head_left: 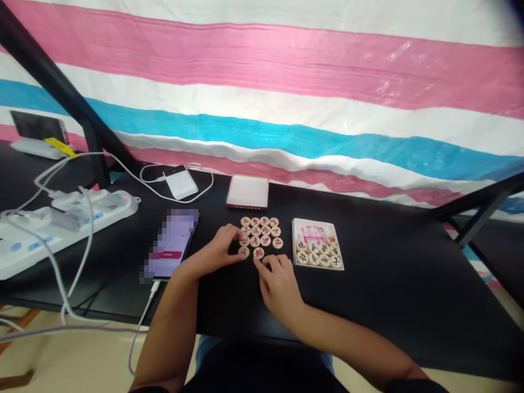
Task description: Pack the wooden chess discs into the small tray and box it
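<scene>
1. Watching from afar, I see the left hand [216, 246] with its fingertips [238, 233] on the edge of a cluster of wooden xiangqi pieces [260, 233]; I cannot tell whether it grips one.
2. The right hand [279, 286] curves its index finger [256, 260] just below a single piece [258, 252]; I cannot tell its grip either.
3. The cluster lies on a black table [393, 284], between a smartphone [172, 243] with a pixelated screen and a printed card [301, 226] bearing more pieces [317, 252].
4. Behind it, I see a white, red-edged box [248, 192].
</scene>
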